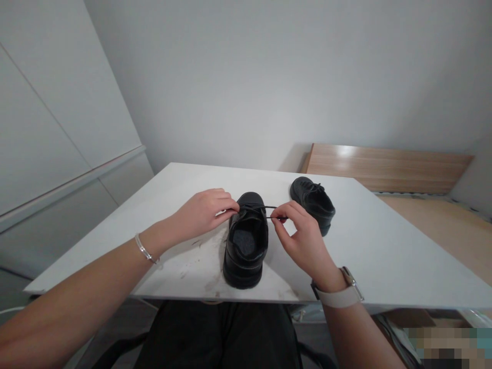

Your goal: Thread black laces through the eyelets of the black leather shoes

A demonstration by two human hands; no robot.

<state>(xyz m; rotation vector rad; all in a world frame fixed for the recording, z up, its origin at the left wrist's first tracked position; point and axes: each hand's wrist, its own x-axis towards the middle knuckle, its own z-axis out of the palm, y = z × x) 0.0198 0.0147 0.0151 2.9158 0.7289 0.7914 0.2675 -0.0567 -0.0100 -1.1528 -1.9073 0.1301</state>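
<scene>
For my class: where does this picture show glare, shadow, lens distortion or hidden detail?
Head view: glare whitens part of the wooden board; soft shadow falls on the wall just left of it; faint shadows flank the near shoe; wide-angle stretching seems to enlarge the forearms; pixelation hides the bottom right corner.

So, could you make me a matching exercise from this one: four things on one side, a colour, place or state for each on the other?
1. Right hand
2. Bracelet
3. Farther shoe
4. Wooden board

A. Light brown, beyond the table
B. Gripping black lace beside the nearer shoe
C. Around the left wrist
D. Standing on the white tabletop

Pairs: 1-B, 2-C, 3-D, 4-A
</scene>
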